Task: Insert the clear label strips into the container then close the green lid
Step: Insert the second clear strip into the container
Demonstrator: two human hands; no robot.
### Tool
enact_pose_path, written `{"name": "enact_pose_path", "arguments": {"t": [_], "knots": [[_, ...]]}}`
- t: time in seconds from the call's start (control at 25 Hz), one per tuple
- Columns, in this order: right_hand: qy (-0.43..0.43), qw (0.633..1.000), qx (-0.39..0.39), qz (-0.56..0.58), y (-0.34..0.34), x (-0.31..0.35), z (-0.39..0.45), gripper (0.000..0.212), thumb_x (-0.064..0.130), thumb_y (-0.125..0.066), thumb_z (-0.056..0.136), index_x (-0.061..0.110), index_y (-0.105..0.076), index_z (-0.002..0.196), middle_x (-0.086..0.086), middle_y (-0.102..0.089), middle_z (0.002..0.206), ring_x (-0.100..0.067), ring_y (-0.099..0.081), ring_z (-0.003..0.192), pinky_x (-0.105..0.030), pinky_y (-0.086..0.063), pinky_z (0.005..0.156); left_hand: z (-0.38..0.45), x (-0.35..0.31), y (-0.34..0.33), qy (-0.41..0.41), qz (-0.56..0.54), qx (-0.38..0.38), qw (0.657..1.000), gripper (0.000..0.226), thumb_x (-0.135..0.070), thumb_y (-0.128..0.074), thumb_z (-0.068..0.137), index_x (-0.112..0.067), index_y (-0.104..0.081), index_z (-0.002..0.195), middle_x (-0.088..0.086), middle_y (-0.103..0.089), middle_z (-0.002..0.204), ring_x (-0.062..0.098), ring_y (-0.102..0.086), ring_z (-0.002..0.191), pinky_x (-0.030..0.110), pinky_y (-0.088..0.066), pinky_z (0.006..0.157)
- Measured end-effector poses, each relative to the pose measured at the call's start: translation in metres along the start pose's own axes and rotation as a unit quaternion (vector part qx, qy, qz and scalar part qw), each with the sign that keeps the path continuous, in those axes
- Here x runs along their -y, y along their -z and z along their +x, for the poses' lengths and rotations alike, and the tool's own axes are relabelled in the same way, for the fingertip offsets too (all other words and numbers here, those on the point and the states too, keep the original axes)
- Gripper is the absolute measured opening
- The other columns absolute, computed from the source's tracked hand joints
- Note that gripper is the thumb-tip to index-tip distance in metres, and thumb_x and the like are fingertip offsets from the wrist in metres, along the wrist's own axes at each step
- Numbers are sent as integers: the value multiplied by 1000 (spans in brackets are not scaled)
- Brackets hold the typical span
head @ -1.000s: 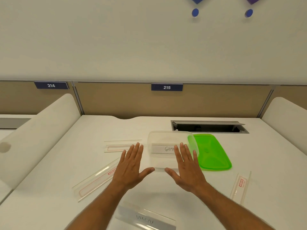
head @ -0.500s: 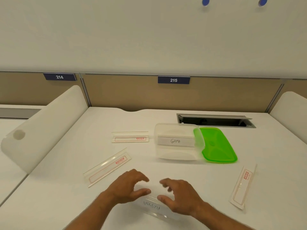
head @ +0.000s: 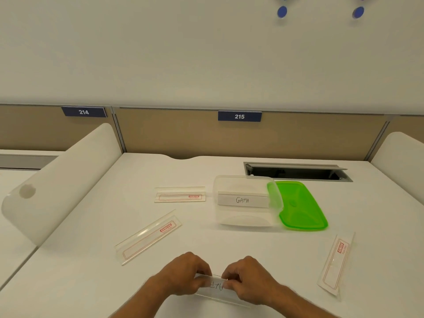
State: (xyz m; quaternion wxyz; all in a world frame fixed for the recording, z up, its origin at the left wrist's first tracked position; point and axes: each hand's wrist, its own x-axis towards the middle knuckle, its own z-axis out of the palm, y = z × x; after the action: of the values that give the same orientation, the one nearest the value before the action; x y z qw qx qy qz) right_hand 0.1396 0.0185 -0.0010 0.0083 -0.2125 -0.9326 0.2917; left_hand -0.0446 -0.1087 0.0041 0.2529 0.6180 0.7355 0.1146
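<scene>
Handwritten strip [head: 216,286]: pinched at both ends by left hand [head: 183,275] and right hand [head: 249,278], long axis 9-to-3; container [head: 246,200] at 12 o'clock.

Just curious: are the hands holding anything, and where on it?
Both hands, left and right, pinch a clear label strip near its middle.

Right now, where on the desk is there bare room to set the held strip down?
Free: the white desk between both hands and the clear container, and the far-left stretch behind the upper strip. Crowded: the left side by the diagonal strip, and the right, where the green lid and right strip lie.
</scene>
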Motion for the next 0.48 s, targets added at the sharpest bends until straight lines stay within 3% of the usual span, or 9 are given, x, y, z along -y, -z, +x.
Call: {"name": "enact_pose_path", "arguments": {"t": [0.16, 0.32, 0.4, 0.48], "knots": [[-39, 992, -113, 30, 10, -8, 6, 36, 45, -67, 77, 25, -72, 107, 11, -75, 100, -6, -67, 91, -26, -52, 88, 7, -3, 3, 25, -60, -69, 995, 15, -31, -65, 89, -24, -77, 95, -10, -74, 87, 4, -60, 73, 16, -48, 69], [-74, 951, -280, 105, 14, -16, 11, 82, 38, -80, 71, 23, -41, 142, 11, -42, 143, -6, -42, 128, -25, -37, 109, 20, -11, 6, 89, -186, -170, 964, 7, -25, -67, 89, -23, -70, 83, -11, -69, 79, 5, -57, 67, 12, -43, 60], [-111, 931, -289, 195, 14, -19, 14, 99, 34, -87, 66, 23, -31, 146, 7, -36, 147, -10, -45, 127, -29, -44, 103, 25, -17, 5, 110, -284, -203, 931, 8, -23, -70, 89, -18, -69, 83, -5, -73, 83, 9, -63, 70, 18, -49, 64], [-137, 916, -239, 292, 13, -19, 15, 104, 35, -91, 60, 24, -31, 144, 3, -44, 141, -11, -55, 113, -27, -51, 89, 28, -25, 4, 120, -390, -213, 888, 6, -19, -72, 89, -13, -70, 88, 2, -76, 88, 18, -70, 79, 30, -57, 75]]}}
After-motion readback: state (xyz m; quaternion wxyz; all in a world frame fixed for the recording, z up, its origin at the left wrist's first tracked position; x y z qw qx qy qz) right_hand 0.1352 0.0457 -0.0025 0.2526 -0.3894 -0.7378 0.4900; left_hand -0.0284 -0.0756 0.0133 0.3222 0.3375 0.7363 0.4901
